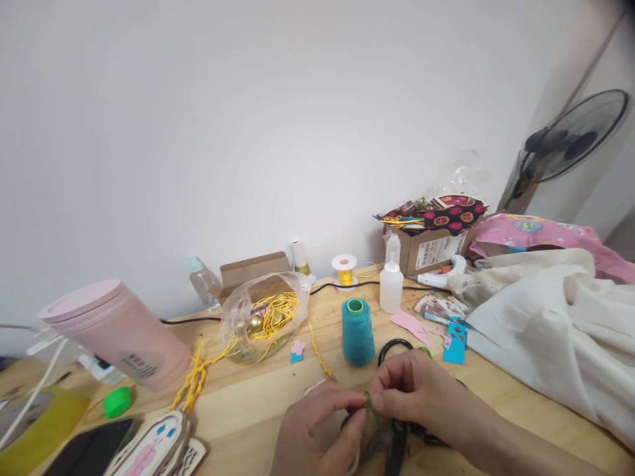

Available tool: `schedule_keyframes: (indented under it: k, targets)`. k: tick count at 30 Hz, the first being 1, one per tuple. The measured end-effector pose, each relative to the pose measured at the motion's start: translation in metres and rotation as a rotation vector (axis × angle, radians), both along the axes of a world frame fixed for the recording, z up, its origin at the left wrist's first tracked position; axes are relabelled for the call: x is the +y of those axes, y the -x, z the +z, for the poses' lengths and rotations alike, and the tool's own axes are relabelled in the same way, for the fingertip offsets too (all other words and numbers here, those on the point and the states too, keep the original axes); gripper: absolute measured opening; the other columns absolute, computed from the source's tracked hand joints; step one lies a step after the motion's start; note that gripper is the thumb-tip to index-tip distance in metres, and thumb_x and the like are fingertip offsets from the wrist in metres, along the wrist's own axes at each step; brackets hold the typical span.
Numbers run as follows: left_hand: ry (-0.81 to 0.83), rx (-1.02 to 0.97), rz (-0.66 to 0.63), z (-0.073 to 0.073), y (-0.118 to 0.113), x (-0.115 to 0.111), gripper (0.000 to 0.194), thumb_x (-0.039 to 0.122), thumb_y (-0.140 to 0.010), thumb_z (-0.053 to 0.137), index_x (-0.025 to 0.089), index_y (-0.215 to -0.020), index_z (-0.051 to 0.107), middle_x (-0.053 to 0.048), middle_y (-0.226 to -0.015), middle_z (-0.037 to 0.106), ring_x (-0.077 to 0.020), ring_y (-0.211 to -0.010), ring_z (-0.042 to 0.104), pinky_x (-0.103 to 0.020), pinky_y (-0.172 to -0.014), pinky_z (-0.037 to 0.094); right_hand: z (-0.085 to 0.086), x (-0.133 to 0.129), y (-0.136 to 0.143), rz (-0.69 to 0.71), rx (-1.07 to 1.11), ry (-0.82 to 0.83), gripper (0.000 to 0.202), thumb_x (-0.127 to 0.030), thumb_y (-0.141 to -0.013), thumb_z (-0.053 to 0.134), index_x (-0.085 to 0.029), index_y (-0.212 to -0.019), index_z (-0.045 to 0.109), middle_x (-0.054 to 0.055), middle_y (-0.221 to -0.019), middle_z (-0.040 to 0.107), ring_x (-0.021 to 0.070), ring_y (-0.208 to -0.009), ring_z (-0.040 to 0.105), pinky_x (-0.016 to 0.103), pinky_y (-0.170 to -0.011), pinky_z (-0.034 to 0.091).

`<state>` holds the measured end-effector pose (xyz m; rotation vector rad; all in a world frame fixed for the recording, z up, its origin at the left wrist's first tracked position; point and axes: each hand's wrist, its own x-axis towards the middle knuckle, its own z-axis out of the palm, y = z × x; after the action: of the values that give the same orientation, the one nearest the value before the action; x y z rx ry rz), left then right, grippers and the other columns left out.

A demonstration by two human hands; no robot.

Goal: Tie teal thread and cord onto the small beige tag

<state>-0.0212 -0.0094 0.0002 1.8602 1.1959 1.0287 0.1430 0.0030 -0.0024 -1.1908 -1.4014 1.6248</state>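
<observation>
Low in the view, my left hand (pixel 317 433) and my right hand (pixel 421 390) meet, fingertips almost touching. Both are closed in a pinch on a thin olive-green cord (pixel 368 398), which makes a small loop between them. Black-handled scissors (pixel 395 446) lie on the table under my right hand, partly covered by it. Just beyond the hands stands a cone of teal thread (pixel 358 334). A twisted yellow cord (pixel 320 350) runs toward my left hand; its near end is hidden there.
A pink tumbler (pixel 116 334), a phone (pixel 92 449) and wooden tags (pixel 149 449) lie left. Behind are a plastic bag (pixel 238 297) with yellow cords, a yellow spool (pixel 344 274) and a white squeeze bottle (pixel 391 291). White cloth (pixel 555 317) and a cardboard box (pixel 421 254) are right.
</observation>
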Motion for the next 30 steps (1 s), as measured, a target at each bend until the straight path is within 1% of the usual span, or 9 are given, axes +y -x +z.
schedule_keyframes:
  k: [3,6,9,12,14,17,21,25,30]
  targets:
    - [0.168,-0.132,-0.005,-0.008,-0.001,0.001,0.008,0.019,-0.065,0.062,0.017,-0.067,0.069,-0.006,-0.068,0.071,-0.02,-0.067,0.063,-0.027,-0.065,0.049,0.0,-0.001,0.0,0.006,0.015,0.011,0.009,-0.02,-0.063,0.061,-0.013,-0.058,0.057,-0.007,-0.049,0.043,0.0041,-0.045,0.031,0.016,-0.042,0.022]
    - [0.367,-0.325,0.048,-0.015,-0.002,0.001,0.013,0.026,-0.062,0.066,0.014,-0.065,0.069,-0.007,-0.066,0.07,-0.0184,-0.063,0.061,-0.026,-0.06,0.048,0.001,-0.001,0.0,0.014,-0.05,-0.062,0.012,-0.023,-0.066,0.059,-0.013,-0.06,0.059,-0.006,-0.048,0.04,0.0049,-0.044,0.031,0.016,-0.041,0.022]
    - [0.477,-0.412,0.076,-0.015,-0.003,0.001,0.018,0.03,-0.06,0.069,0.013,-0.065,0.07,-0.006,-0.063,0.069,-0.0163,-0.061,0.06,-0.023,-0.058,0.047,0.003,-0.003,0.001,-0.031,-0.216,-0.258,0.011,-0.021,-0.068,0.055,-0.013,-0.061,0.061,-0.006,-0.047,0.041,0.0068,-0.045,0.033,0.018,-0.042,0.025]
    - [0.531,-0.401,0.049,-0.011,-0.001,0.002,0.018,0.03,-0.062,0.069,0.013,-0.068,0.07,-0.004,-0.062,0.068,-0.016,-0.062,0.059,-0.024,-0.06,0.047,0.006,-0.007,0.002,-0.088,-0.359,-0.505,0.011,-0.014,-0.067,0.053,-0.015,-0.06,0.061,-0.002,-0.054,0.052,0.0101,-0.052,0.045,0.02,-0.048,0.034]
    - [0.518,-0.387,0.046,-0.01,-0.001,0.003,0.018,0.029,-0.062,0.068,0.013,-0.068,0.07,-0.005,-0.064,0.068,-0.0165,-0.063,0.06,-0.024,-0.061,0.047,0.005,-0.009,0.003,-0.099,-0.397,-0.643,0.012,-0.01,-0.067,0.053,-0.015,-0.059,0.06,-0.001,-0.057,0.056,0.0115,-0.056,0.05,0.021,-0.051,0.038]
    - [0.453,-0.339,0.058,-0.012,-0.001,0.002,0.016,0.028,-0.063,0.067,0.013,-0.068,0.07,-0.006,-0.066,0.069,-0.0183,-0.066,0.061,-0.026,-0.063,0.048,0.003,-0.009,0.003,-0.104,-0.424,-0.796,0.011,-0.009,-0.067,0.055,-0.016,-0.06,0.061,-0.001,-0.056,0.056,0.0119,-0.058,0.052,0.021,-0.053,0.04]
    - [0.326,-0.262,0.082,-0.014,-0.003,0.0,0.012,0.024,-0.065,0.064,0.014,-0.066,0.07,-0.006,-0.066,0.069,-0.0192,-0.066,0.062,-0.027,-0.063,0.049,-0.001,-0.008,0.003,-0.103,-0.459,-0.913,0.012,-0.01,-0.068,0.054,-0.017,-0.062,0.061,0.0,-0.057,0.057,0.0125,-0.059,0.053,0.021,-0.053,0.041]
    - [0.146,-0.179,0.13,-0.01,-0.005,-0.002,0.008,0.017,-0.063,0.062,0.017,-0.062,0.07,-0.004,-0.063,0.071,-0.019,-0.064,0.063,-0.026,-0.064,0.048,-0.003,-0.008,0.004,-0.145,-0.498,-1.02,0.014,-0.008,-0.068,0.049,-0.017,-0.061,0.059,0.001,-0.056,0.056,0.0132,-0.059,0.051,0.022,-0.052,0.04]
    - [0.021,0.035,0.06,-0.004,-0.006,-0.003,0.012,0.015,-0.064,0.059,0.019,-0.061,0.069,-0.002,-0.062,0.072,-0.0192,-0.064,0.064,-0.03,-0.075,0.047,-0.007,-0.008,0.007,-0.156,-0.511,-1.155,0.019,-0.004,-0.064,0.044,-0.017,-0.055,0.054,0.001,-0.055,0.053,0.0129,-0.056,0.046,0.023,-0.05,0.037]
